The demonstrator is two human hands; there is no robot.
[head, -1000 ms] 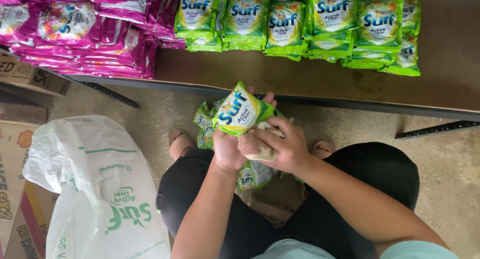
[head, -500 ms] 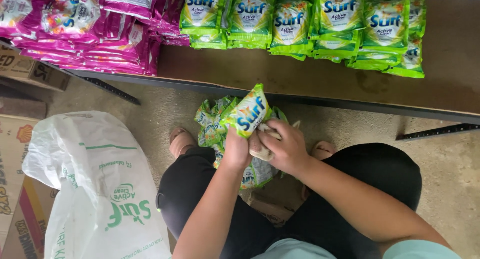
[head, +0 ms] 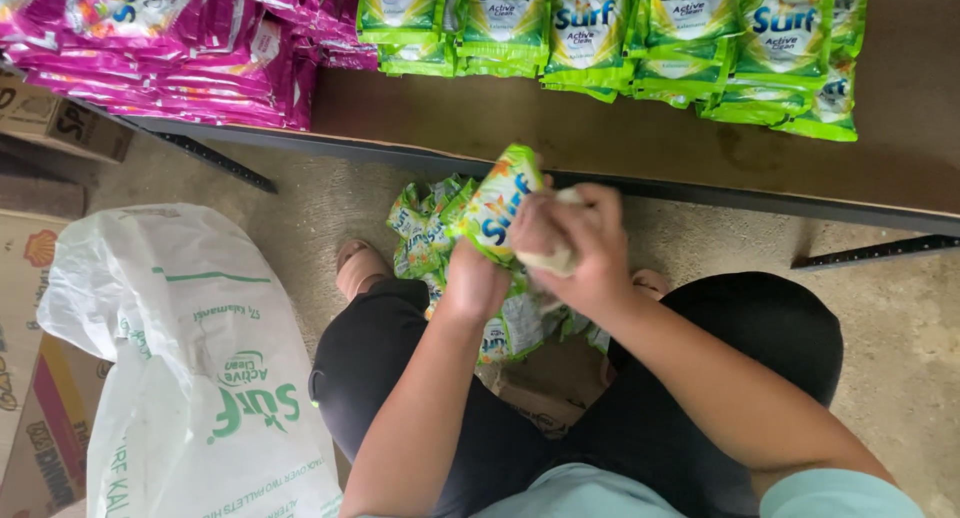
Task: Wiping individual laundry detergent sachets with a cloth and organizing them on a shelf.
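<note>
I'm crouched on the concrete floor [head: 900,328] with both hands up in front of my knees. My left hand [head: 478,278] is closed around the lower end of one green detergent sachet [head: 497,203], which stands tilted up above the others, and my right hand [head: 580,243] is curled beside it, fingers wrapped over a pale wad that I take to be the backs of more sachets; how many are in that grip I cannot tell. Just under my hands lies a loose heap of the same green sachets [head: 425,233], spreading down between my legs; they overlap too much for a true count, though five or so show. On the brown shelf [head: 600,128] ahead there are two groups: a row of green sachets [head: 600,28] standing in about six overlapping stacks, and to the left one pile of pink sachets [head: 170,48]. A dark metal rail runs along the shelf edge between my hands and that stock. At my left one large white plastic sack [head: 190,378] with green print lies on the floor, close against my knee, and beyond it are the edges of cardboard boxes [head: 40,398]. One foot [head: 358,266] shows beside the heap.
</note>
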